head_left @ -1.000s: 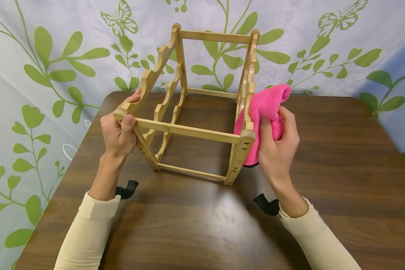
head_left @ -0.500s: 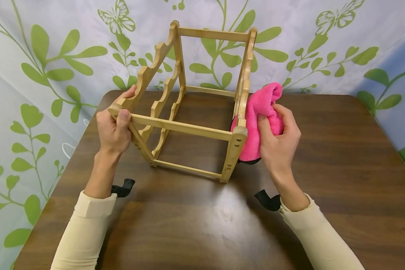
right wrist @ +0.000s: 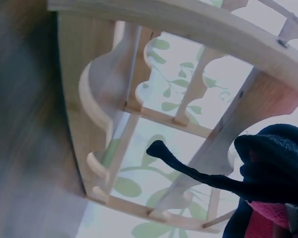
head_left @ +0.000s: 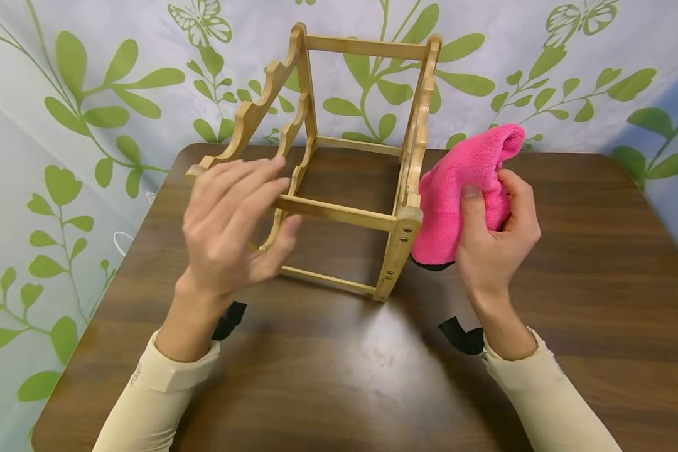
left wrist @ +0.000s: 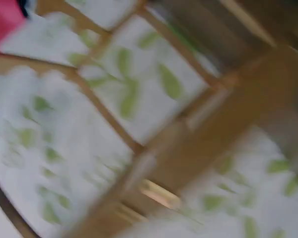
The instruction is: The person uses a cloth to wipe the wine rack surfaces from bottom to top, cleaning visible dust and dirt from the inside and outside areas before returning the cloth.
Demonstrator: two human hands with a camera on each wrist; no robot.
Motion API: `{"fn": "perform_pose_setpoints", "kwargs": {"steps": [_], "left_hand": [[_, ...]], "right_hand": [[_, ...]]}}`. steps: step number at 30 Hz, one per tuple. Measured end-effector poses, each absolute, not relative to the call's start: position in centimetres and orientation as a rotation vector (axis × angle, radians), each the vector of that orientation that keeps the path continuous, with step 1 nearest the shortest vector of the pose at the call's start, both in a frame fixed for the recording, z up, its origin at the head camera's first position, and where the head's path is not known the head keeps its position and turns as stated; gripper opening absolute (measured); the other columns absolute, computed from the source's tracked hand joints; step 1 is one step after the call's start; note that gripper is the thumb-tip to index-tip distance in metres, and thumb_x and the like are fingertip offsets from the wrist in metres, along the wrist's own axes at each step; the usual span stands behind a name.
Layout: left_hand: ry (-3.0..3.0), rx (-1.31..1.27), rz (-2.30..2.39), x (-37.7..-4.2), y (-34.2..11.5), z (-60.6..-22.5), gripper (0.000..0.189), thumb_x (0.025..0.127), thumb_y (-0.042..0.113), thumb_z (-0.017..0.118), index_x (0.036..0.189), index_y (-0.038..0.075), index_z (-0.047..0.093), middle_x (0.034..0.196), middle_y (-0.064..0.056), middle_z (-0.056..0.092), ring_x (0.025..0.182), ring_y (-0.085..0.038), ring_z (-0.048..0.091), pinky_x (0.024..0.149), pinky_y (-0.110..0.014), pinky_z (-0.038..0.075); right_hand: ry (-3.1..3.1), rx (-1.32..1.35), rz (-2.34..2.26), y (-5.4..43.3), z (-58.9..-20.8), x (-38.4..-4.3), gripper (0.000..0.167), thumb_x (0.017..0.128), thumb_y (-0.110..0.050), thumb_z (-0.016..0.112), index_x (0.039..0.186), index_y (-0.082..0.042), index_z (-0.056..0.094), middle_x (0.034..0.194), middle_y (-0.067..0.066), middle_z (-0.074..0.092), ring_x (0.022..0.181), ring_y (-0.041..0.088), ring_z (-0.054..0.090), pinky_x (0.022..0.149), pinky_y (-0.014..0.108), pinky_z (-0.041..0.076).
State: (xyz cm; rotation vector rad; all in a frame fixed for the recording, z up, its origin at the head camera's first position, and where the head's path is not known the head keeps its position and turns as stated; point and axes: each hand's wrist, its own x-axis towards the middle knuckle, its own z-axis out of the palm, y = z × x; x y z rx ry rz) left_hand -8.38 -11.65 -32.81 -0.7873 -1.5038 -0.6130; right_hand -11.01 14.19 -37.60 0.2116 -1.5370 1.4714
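A light wooden wine rack [head_left: 409, 245] with scalloped rails stands on the table in the head view. My left hand [head_left: 231, 220] is raised before its front left corner, fingers spread apart and holding nothing, hiding part of the rack. The left wrist view is blurred and shows the rack's frame [left wrist: 213, 114] at a slant. To the right of the rack, my right hand [head_left: 497, 238] grips a bunched pink cloth [head_left: 449, 207], thumb pressed on it, the cloth close beside the right side rails. In the right wrist view, the cloth's dark strap [right wrist: 198, 176] dangles before the scalloped rails.
The dark wooden table [head_left: 339, 389] extends under the rack and both arms. Behind it hangs a pale curtain [head_left: 118, 138] with green leaves and butterflies. A black curved piece [head_left: 462, 337] juts from the right wrist, another [head_left: 228, 320] from the left.
My left hand has let go of the rack's upper front left corner and moved right, its fingers opening. My right hand has drawn the pink cloth slightly right, away from the side rails.
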Motion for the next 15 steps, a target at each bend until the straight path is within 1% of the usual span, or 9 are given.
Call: {"fn": "perform_pose_setpoints", "kwargs": {"steps": [2,5,7,9,10,12,13,15], "left_hand": [[-1.643,-0.879,-0.577,-7.8,-10.2,-32.2,0.036,0.095,0.030,0.063,0.096,-0.004,0.071,0.102,-0.017,0.072,0.092,-0.034,0.068,0.090,-0.047,0.050],[-1.855,-0.927,-0.489,-7.1,-7.9,-31.6,0.046,0.092,0.040,0.068,0.105,-0.004,0.070,0.108,-0.018,0.071,0.099,-0.033,0.067,0.102,-0.046,0.044],[-1.980,-0.911,-0.395,-6.7,-6.5,-31.5,0.058,0.089,0.050,0.068,0.111,-0.003,0.070,0.112,-0.017,0.070,0.103,-0.031,0.066,0.106,-0.045,0.040],[-2.075,-0.880,-0.312,-6.3,-5.1,-31.3,0.065,0.086,0.058,0.067,0.114,-0.001,0.070,0.114,-0.014,0.070,0.104,-0.029,0.066,0.106,-0.044,0.038],[-2.111,-0.859,-0.270,-6.2,-4.4,-31.3,0.066,0.087,0.060,0.064,0.113,0.000,0.071,0.112,-0.013,0.071,0.102,-0.028,0.067,0.106,-0.043,0.039],[-2.161,-0.829,-0.251,-6.0,-3.4,-31.3,0.059,0.090,0.058,0.062,0.106,0.003,0.072,0.106,-0.011,0.073,0.096,-0.026,0.068,0.102,-0.042,0.042],[-2.181,-0.816,-0.261,-6.0,-3.1,-31.3,0.053,0.091,0.055,0.062,0.101,0.004,0.072,0.102,-0.010,0.073,0.092,-0.025,0.069,0.100,-0.041,0.044],[-2.210,-0.802,-0.296,-6.0,-2.7,-31.4,0.042,0.094,0.047,0.063,0.090,0.005,0.069,0.089,-0.006,0.071,0.083,-0.023,0.068,0.097,-0.039,0.046]], "right_hand": [[-1.514,0.218,1.469,14.0,-37.2,-10.8,0.027,0.084,-0.004,0.069,0.106,0.012,0.066,0.094,0.008,0.066,0.077,0.020,0.055,0.066,0.023,0.042],[-1.482,0.230,1.459,13.7,-36.8,-10.5,0.028,0.083,-0.003,0.069,0.105,0.014,0.064,0.094,0.011,0.067,0.077,0.020,0.056,0.067,0.023,0.043],[-1.460,0.242,1.448,13.5,-36.6,-10.3,0.029,0.082,-0.004,0.068,0.104,0.015,0.063,0.093,0.012,0.066,0.077,0.018,0.056,0.067,0.022,0.044],[-1.430,0.254,1.426,13.3,-36.5,-10.2,0.029,0.081,-0.004,0.067,0.102,0.016,0.062,0.092,0.015,0.066,0.077,0.017,0.055,0.069,0.022,0.043],[-1.416,0.261,1.414,13.2,-36.4,-10.1,0.029,0.081,-0.003,0.067,0.101,0.016,0.062,0.091,0.016,0.065,0.078,0.017,0.055,0.069,0.022,0.043],[-1.383,0.277,1.387,13.0,-36.3,-10.0,0.028,0.081,-0.004,0.068,0.098,0.017,0.061,0.089,0.018,0.064,0.078,0.018,0.054,0.070,0.022,0.043],[-1.367,0.285,1.372,12.9,-36.2,-9.9,0.027,0.081,-0.004,0.069,0.096,0.017,0.060,0.088,0.019,0.064,0.078,0.018,0.053,0.071,0.023,0.043],[-1.332,0.316,1.358,12.6,-36.0,-9.7,0.031,0.082,-0.010,0.072,0.093,0.016,0.059,0.087,0.021,0.063,0.079,0.021,0.055,0.073,0.024,0.045]]}}
